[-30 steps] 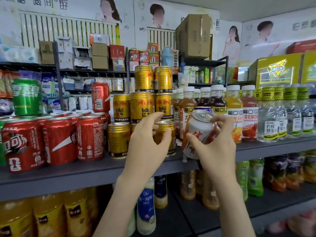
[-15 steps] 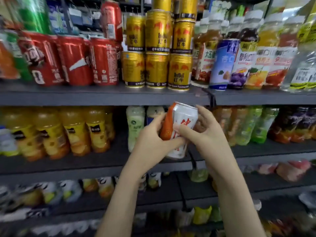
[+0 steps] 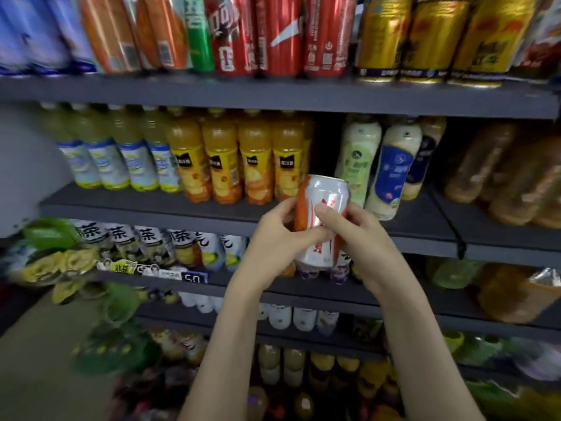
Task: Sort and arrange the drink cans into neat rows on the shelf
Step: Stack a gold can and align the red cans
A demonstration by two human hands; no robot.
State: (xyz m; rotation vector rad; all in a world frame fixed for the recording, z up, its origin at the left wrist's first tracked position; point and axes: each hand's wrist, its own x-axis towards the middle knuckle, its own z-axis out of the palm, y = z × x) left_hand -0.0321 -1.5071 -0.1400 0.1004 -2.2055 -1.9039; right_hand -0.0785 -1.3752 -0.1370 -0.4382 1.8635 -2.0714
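The left hand [image 3: 273,240] wraps the can [image 3: 328,196] from 9 o'clock and the right hand [image 3: 362,238] clasps it from 3 o'clock, thumb across the white front. The can hangs in mid-air before the bottle shelves [image 3: 151,205], its long axis near upright, top tipped slightly toward 1 o'clock. The top shelf [image 3: 273,92] lies well above at 12 o'clock, red cans [image 3: 273,34] straight up, gold cans [image 3: 425,38] toward 1. I'd expect a lift, with neither hand nearer.
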